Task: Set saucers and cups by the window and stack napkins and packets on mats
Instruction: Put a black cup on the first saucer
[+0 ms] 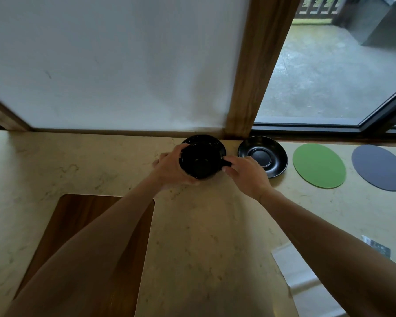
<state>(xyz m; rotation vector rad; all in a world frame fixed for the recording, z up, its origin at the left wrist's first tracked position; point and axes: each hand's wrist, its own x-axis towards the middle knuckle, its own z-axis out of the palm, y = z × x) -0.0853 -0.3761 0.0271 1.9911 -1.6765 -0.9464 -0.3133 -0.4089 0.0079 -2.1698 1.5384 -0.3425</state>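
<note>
A black cup [200, 161] is held just above or on a black saucer [212, 141] at the wall's foot. My left hand [170, 170] wraps the cup's left side. My right hand [245, 173] pinches the cup's handle on the right. A second black saucer [264, 156] lies empty to the right, below the window. Further right lie a green round mat [319, 165] and a grey round mat [380, 167], both bare. White napkins [293, 271] and a dark packet [378, 247] lie near the front right, partly hidden by my right arm.
The pale marble counter [204, 225] runs along a white wall and a wooden window post [252, 88]. A wooden board [78, 213] lies at the front left under my left arm.
</note>
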